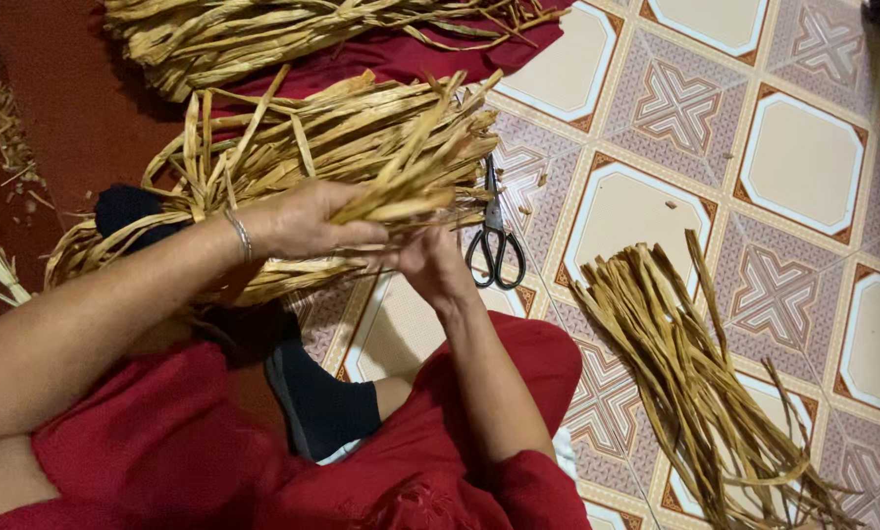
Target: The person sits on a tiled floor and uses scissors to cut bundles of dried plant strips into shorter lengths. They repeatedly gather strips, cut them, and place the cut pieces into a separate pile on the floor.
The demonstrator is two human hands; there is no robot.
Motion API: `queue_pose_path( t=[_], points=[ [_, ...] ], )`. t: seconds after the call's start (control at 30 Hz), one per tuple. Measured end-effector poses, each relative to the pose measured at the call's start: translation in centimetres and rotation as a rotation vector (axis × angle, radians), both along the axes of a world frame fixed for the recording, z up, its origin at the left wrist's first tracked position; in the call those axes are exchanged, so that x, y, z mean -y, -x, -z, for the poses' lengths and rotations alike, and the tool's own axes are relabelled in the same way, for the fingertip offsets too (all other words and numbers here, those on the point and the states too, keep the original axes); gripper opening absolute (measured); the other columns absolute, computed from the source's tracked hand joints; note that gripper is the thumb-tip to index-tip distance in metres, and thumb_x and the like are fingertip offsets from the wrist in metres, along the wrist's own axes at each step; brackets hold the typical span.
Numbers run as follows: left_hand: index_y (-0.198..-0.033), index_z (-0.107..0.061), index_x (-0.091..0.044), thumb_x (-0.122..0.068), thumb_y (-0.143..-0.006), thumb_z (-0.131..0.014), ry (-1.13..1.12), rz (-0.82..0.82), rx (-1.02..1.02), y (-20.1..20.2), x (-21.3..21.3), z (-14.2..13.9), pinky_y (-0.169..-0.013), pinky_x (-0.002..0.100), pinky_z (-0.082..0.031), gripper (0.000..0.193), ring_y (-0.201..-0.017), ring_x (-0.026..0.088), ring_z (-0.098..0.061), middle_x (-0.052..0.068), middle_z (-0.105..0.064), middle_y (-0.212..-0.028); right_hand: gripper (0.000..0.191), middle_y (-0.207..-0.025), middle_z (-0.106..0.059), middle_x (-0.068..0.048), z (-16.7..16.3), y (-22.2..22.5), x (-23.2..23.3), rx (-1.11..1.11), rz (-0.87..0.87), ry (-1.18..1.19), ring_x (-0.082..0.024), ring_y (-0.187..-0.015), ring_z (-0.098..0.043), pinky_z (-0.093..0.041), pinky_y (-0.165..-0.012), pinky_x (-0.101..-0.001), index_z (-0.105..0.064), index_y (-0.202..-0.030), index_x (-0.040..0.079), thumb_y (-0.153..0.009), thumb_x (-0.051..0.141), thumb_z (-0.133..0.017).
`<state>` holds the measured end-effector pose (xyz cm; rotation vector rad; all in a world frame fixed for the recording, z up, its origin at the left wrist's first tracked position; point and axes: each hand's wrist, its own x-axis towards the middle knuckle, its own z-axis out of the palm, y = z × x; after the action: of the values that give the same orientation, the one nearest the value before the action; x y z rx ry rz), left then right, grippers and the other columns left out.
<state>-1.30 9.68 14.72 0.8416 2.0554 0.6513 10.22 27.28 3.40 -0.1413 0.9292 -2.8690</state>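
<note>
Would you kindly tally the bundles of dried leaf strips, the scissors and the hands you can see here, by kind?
Bundles of dried leaf strips: 3, namely the top bundle, the held bundle and the loose bundle on the tiled floor
Scissors: 1
Hands: 2, left hand and right hand
Total: 6

Left forearm bare, reaching in from lower left, thin bangle at wrist. Left hand (298,224) palm-down, fingers curled closed in grip. Right forearm rising from below, red sleeve at elbow. Right hand (430,263) just beneath left, fingers hidden, grip unclear
</note>
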Motion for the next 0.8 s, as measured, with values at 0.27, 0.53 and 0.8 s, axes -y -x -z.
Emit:
queue_pose_path(
  t=[0.27, 0.53, 0.8],
  points=[
    [-0.128, -0.061, -0.015, -0.068, -0.094, -0.044, 0.329, 0.196, -0.198, -0.1, 1.3, 3.9, -0.084, 0.052, -0.052, 0.065, -0.093, 0.036, -0.071, 0.02, -0.072, -0.096, 0.04, -0.117, -0.068, -0.007, 2.2, 0.8, 0.6, 0.121, 0.318, 0.12, -0.023, -0.119, -0.059, -0.041, -0.115, -0.0445, -0.057, -0.141, 0.007, -0.105, 0.023, -0.067],
    [-0.13, -0.056, -0.005, -0.083, -0.065, -0.067, -0.048, 0.344, -1.093, -0.9, -0.9, 8.2, -0.084, 0.06, -0.05, 0.102, -0.092, 0.027, -0.07, 0.011, -0.069, -0.097, 0.05, -0.113, -0.056, -0.007, 0.8, -0.1, 2.9, 0.195, 0.482, -0.247, -0.021, -0.108, -0.042, -0.036, -0.108, -0.0388, -0.054, -0.148, 0.0, -0.112, 0.034, -0.052],
    [-0.136, -0.058, -0.019, -0.028, -0.093, -0.059, 0.087, -0.136, 0.042, -1.9, -3.6, 6.8, -0.06, 0.041, -0.052, 0.043, -0.06, 0.022, -0.056, 0.008, -0.058, -0.071, 0.064, -0.157, -0.049, -0.011, 1.7, -0.4, 0.8, 0.066, 0.326, -0.524, -0.021, -0.145, -0.048, -0.036, -0.123, -0.0386, -0.043, -0.155, 0.005, -0.103, 0.037, -0.062]
  ],
)
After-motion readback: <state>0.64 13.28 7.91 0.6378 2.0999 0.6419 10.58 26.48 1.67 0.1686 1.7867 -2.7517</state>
